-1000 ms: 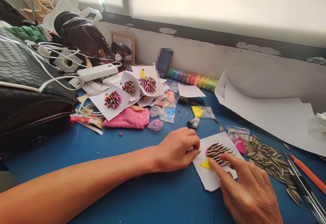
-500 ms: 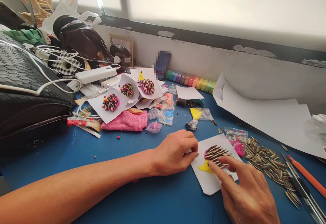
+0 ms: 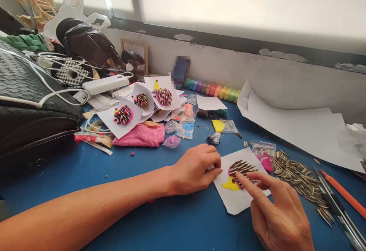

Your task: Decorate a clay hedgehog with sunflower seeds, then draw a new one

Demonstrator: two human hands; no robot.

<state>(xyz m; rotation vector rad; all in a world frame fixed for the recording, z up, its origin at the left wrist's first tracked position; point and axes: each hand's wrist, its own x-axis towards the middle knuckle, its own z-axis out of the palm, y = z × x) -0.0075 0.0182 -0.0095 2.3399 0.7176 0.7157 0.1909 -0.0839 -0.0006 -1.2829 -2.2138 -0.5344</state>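
Note:
A hedgehog picture lies on a small white paper [image 3: 236,203]. Its yellow clay head [image 3: 230,184] bears a black dot [image 3: 233,180] as an eye, and striped sunflower seeds [image 3: 243,167] stand as spines in pink clay. My left hand [image 3: 197,169] rests at the paper's left edge, with thumb and curled fingers closed on it. Over the picture, my right hand [image 3: 281,209] has its index finger stretched out, the tip at the seeds just above the eye. Its other fingers are loosely bent, and I see nothing held in them.
Loose sunflower seeds [image 3: 297,175] are heaped right of the paper, by a bag of pink clay [image 3: 265,161], a craft knife [image 3: 337,205] and an orange pen-like tool [image 3: 343,194]. Finished hedgehog cards [image 3: 122,119], a pink cloth [image 3: 140,135] and a black bag [image 3: 37,102] stand left.
My right index finger has lifted off the black eye and moved slightly up, so the eye now shows. My left hand stays at the paper's edge. The view has shifted a little.

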